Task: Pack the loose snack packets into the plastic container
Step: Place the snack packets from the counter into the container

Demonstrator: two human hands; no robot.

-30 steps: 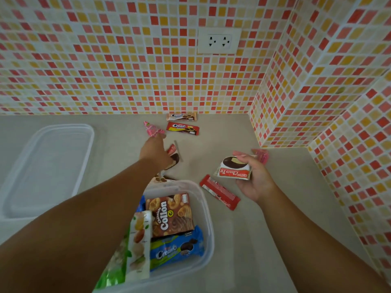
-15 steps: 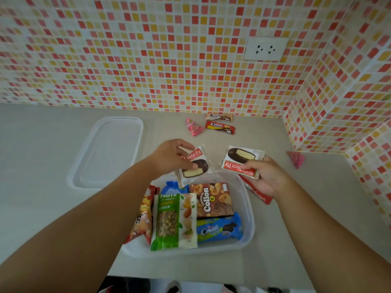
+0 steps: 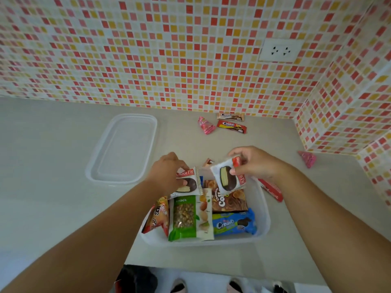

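The clear plastic container (image 3: 263, 225) sits near the counter's front edge and holds a green nut snack bag (image 3: 188, 216), a brown Collon box (image 3: 229, 200), a blue Cream-O pack (image 3: 232, 224) and an orange packet (image 3: 157, 214). My left hand (image 3: 167, 172) grips a Choco Pie packet (image 3: 189, 181) over the container's far left part. My right hand (image 3: 254, 163) holds a second Choco Pie packet (image 3: 226, 178) above the far right part. A red bar packet (image 3: 273, 190) lies just right of the container.
The container's lid (image 3: 122, 149) lies upside down to the left. Loose near the tiled wall are a pink packet (image 3: 206, 125), a red Cream-O packet (image 3: 231, 126) and a brown one (image 3: 230, 116). Another pink packet (image 3: 307, 158) rests by the right corner.
Both hands have come closer over the container's far end, each lowering its Choco Pie packet; the right packet has turned upright. The view shifted left and back.
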